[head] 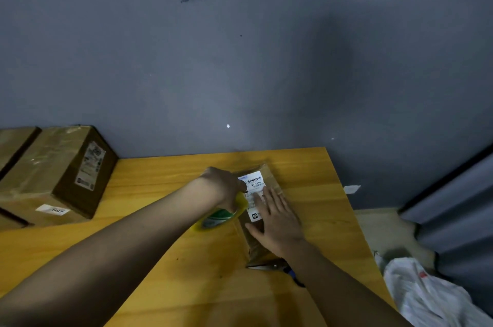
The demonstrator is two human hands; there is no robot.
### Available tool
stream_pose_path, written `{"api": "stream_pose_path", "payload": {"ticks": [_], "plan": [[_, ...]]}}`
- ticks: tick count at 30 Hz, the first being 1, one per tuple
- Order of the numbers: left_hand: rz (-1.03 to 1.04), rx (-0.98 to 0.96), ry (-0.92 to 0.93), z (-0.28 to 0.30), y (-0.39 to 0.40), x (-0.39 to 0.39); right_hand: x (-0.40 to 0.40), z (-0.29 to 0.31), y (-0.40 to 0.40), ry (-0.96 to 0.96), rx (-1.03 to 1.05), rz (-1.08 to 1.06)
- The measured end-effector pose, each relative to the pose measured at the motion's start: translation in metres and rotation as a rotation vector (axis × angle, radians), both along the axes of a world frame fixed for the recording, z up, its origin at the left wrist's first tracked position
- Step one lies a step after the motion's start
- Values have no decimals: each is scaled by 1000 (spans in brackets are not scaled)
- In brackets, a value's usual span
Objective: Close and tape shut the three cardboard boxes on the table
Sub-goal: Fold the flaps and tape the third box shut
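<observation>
A grey wall (240, 59) backs an orange wooden worktop (165, 260) where a person is sealing a small cardboard box (262, 246). The box lies flat near the worktop's right edge, its white shipping label (253, 182) facing up. At the far left, well apart from it, larger cardboard boxes (53, 174) stand together against the wall, their tops glossy with what looks like tape already laid. On the floor at lower right lies a white plastic bag (426, 297).

The left hand (224, 185) reaches over the box's left side, its grip closed around a yellow-and-green roll of tape (221, 216) held against the box edge. The right hand (277, 220) is released, fingers straight and spread flat on the lid, pressing it down just beside the roll. A pair of scissors (269, 267) with a blue handle lies on the worktop touching the box's near end, partly hidden under the right forearm.

The step in hand appears to be drawing tape across this lid. Doing it well likely means keeping the flat palm firm so the lid cannot lift, pulling the roll straight along the seam under steady tension, then smoothing the strip behind it before reaching for the scissors. Whether tape already sticks to the lid cannot be told.
</observation>
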State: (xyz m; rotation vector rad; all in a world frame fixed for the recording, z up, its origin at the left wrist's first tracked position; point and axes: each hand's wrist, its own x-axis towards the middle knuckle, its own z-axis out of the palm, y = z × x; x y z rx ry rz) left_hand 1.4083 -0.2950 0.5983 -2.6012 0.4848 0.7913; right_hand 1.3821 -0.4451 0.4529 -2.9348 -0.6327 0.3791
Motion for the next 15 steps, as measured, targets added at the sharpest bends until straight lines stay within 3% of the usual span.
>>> {"api": "stream_pose_path", "payload": {"ticks": [4,8,15], "plan": [[-9,-17,-23,1,-1,2,-2,1,13,2,-22,-53],[-11,-14,-27,0,3,3,-7,-4,20,-71,81,-26],[100,-39,-65,-7,14,-3,-8,0,24,35,16,-15]]}}
